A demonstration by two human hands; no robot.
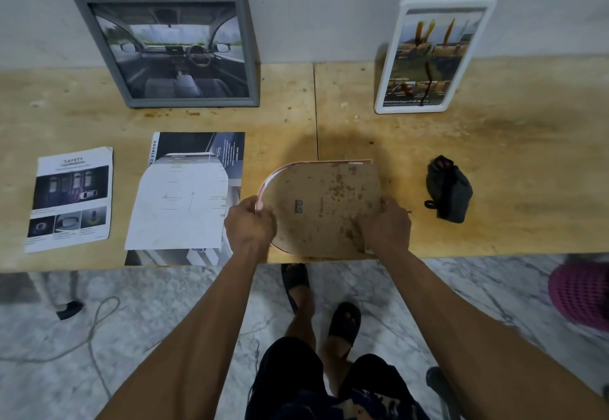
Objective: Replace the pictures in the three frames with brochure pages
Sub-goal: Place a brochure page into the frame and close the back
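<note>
Head view, looking down on wooden table (pixel 494 162) set against grey wall. Arch-shaped frame (pixel 316 208) face down at near edge, centre; stained brown backing board up, pink rim visible along curved left side, straight end to the right. Left hand (pixel 252 223) closed on curved rim, fingers wrapped over the edge. Right hand (pixel 384 225) closed on lower right corner of backing board, fingers pressed onto the board, thumb at the right edge. Grey frame (pixel 164 47) leaning on wall, back left, showing car-interior picture. White frame (pixel 435 55) leaning on wall, back right, showing yellowish vehicle page with text. Open brochure (pixel 188 195) flat on table just left of left hand, near edge overhanging table; pale sheet on top of it. Safety page (pixel 71 198) flat further left, well apart from arch frame. Small black pouch (pixel 448 189) right of arch frame, near but not touching. Sandalled feet and marble floor below table edge.
</note>
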